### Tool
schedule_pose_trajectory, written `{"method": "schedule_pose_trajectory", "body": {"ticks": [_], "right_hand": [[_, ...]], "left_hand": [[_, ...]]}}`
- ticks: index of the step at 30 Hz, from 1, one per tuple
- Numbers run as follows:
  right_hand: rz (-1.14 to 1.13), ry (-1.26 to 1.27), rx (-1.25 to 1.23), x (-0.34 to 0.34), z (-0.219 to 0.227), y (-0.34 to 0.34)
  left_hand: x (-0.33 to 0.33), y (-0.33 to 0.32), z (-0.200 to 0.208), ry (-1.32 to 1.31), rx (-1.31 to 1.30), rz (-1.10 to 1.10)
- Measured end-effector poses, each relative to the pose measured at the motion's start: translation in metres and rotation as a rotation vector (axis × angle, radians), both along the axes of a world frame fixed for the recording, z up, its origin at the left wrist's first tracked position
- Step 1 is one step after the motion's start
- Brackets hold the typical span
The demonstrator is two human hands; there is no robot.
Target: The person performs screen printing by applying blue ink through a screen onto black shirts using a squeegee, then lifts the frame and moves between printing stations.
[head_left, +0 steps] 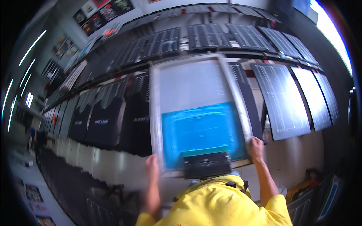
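At the far left, long white lights shine, and below them runs a long dark row, too dim to tell what it is made of. Next comes a strip of pale floor, open room between that row and the black cloth shirts spread on boards.

The left hand is blurry, but its fingers look curled closed on the left side of a big silver box-shaped frame, low down. The frame is in the middle, between both hands, with its low edge close to the person's yellow shirt. Its far end reaches over the row of boards; I cannot tell if it touches them. Pale see-through mesh fills the far part, and a bright blue patch fills the near part. A black block with a green strip sits at the near edge, partly over the rim.

The right hand has its fingers bent shut around the frame's right side, near the corner. Farther right are shiny grey flat boards, with pale floor showing below their edges.
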State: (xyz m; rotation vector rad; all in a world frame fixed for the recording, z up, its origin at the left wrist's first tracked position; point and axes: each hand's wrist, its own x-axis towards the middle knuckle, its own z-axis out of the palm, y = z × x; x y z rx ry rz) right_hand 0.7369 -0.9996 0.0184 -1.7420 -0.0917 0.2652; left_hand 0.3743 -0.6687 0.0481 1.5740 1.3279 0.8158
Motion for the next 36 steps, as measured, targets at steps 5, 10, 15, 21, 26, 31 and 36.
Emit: {"method": "schedule_pose_trajectory", "body": {"ticks": [5, 10, 15, 21, 26, 31, 36], "right_hand": [[-0.082, 0.000, -0.055, 0.033, 0.012, -0.109], [-0.171, -0.031, -0.189, 0.037, 0.018, -0.192], [-0.241, -0.018, -0.190, 0.033, 0.012, -0.221], [-0.191, 0.024, -0.156, 0.038, 0.025, -0.185], [-0.150, -0.030, -0.167, 0.060, 0.006, -0.151], [-0.042, -0.089, -0.268, 0.082, 0.001, -0.112], [-0.061, -0.141, -0.275, 0.108, -0.011, -0.093]], "left_hand": [[0.091, -0.034, -0.020, -0.061, 0.045, -0.313], [0.140, -0.077, -0.026, 0.002, 0.164, -0.469], [0.160, -0.095, -0.034, 0.008, 0.202, -0.472], [0.147, -0.084, -0.033, 0.062, 0.097, -0.484], [0.135, -0.067, -0.042, 0.057, 0.123, -0.386], [0.129, -0.052, -0.042, -0.036, 0.028, -0.264], [0.144, -0.043, -0.027, -0.007, 0.023, -0.253]]}}
